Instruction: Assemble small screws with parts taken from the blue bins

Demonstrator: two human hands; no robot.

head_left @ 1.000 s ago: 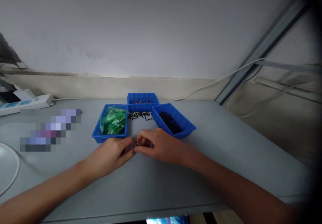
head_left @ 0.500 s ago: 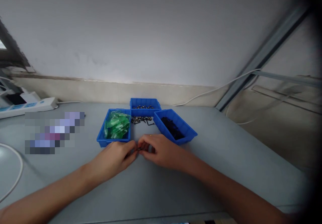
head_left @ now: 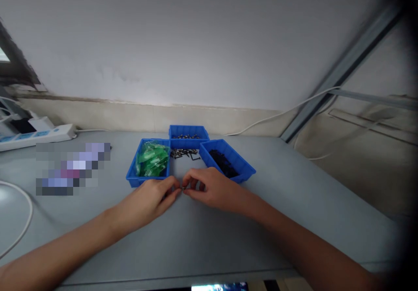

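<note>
My left hand (head_left: 156, 198) and my right hand (head_left: 209, 187) meet just in front of the blue bins, fingertips nearly touching. Between them is a tiny metal piece (head_left: 183, 188), too small to name; both hands pinch at it with thumb and forefinger. Left of the hands, a blue bin (head_left: 132, 179) holds green-printed clear plastic bags (head_left: 153, 158). To the right, a slanted blue bin (head_left: 241, 167) contains small black parts (head_left: 224, 162). A third blue bin (head_left: 187, 130) at the back has small metal pieces in it, and a pile of dark screw-like pieces (head_left: 183, 153) lies before it.
A white power strip (head_left: 39, 137) and a white cable (head_left: 30, 212) lie on the left of the grey table (head_left: 137, 256). A blurred-out object (head_left: 75, 167) is near them. The wall stands behind the bins; a metal frame post (head_left: 313, 103) rises at the right.
Both hands have shifted slightly, the fingertips now a little farther right. The view has tilted a bit, so a lit screen shows at the bottom edge. The bins stay in place.
</note>
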